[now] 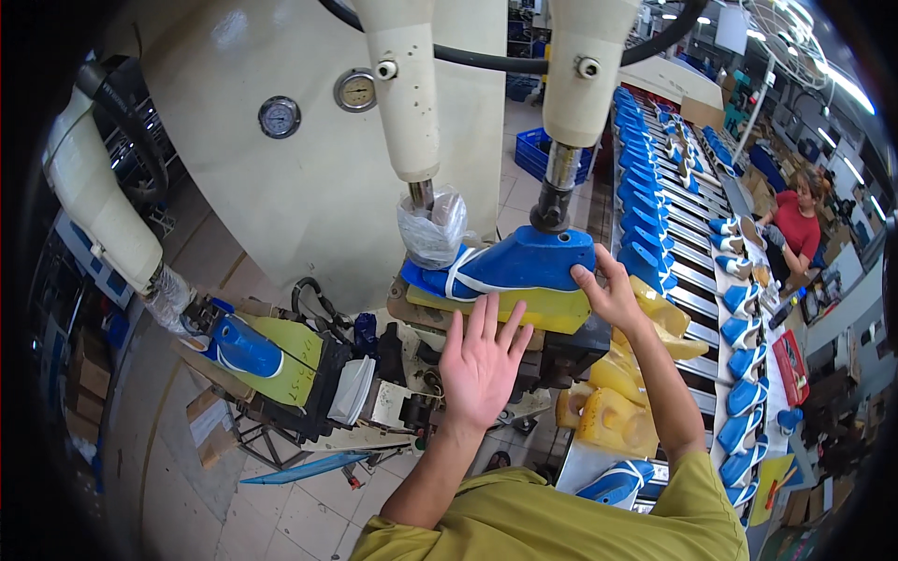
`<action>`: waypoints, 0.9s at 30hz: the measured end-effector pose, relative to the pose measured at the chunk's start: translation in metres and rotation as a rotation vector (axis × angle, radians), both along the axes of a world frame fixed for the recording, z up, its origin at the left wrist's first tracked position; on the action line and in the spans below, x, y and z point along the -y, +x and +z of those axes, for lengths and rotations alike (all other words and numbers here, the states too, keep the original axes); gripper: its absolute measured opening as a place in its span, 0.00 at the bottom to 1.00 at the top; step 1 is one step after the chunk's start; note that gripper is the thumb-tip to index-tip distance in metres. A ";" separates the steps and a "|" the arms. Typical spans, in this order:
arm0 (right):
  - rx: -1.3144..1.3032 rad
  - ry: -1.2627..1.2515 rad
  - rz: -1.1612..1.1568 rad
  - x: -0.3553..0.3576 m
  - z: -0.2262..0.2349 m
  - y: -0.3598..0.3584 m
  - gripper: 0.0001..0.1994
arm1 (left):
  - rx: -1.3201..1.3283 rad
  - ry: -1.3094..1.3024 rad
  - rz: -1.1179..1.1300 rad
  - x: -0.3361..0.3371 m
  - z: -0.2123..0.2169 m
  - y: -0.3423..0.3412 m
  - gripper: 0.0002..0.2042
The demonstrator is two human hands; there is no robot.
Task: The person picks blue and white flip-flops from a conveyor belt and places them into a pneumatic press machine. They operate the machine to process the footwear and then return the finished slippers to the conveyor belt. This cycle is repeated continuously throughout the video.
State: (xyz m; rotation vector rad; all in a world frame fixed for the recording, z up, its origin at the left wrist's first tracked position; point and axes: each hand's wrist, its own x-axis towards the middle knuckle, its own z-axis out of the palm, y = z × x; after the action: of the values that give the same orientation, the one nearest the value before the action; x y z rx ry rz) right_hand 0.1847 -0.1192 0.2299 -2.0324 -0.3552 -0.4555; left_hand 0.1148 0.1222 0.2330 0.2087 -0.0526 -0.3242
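Observation:
A blue shoe last with white sandal straps lies along a yellow pad on the press. One press rod bears on its heel top; another, wrapped in clear plastic, comes down at the toe end. My right hand is at the heel, thumb on the near side and fingers round the back. Just in front of the pad, my left hand is open, fingers stretched up and palm showing, with nothing in it. Whether its fingertips touch the pad I cannot tell.
A second strapped blue last sits under another press arm at left. Yellow moulded pads are piled beside my right arm. Rows of blue lasts line a roller conveyor at right. A person in red sits beyond it.

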 end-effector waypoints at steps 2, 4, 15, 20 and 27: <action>-0.054 0.000 0.024 0.005 0.002 0.007 0.19 | 0.167 0.234 -0.070 -0.005 -0.012 -0.024 0.29; -0.041 0.046 0.078 0.004 0.002 0.009 0.22 | 0.323 0.543 -0.213 -0.018 -0.039 -0.048 0.28; 0.036 0.031 -0.009 -0.014 -0.011 0.000 0.23 | 0.672 2.198 -0.464 -0.106 -0.308 -0.094 0.31; -0.007 0.024 -0.012 -0.014 -0.012 0.002 0.25 | 0.668 2.298 -0.742 -0.132 -0.319 -0.115 0.36; 0.075 0.008 -0.004 -0.010 0.022 0.002 0.23 | 0.700 2.194 -0.776 -0.141 -0.335 -0.109 0.38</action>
State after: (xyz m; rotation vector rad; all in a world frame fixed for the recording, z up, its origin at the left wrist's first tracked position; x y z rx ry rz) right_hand 0.1862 -0.1096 0.2516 -2.0125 -0.3941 -0.5365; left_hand 0.0054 0.2632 -0.1017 2.5234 -0.4721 -0.9616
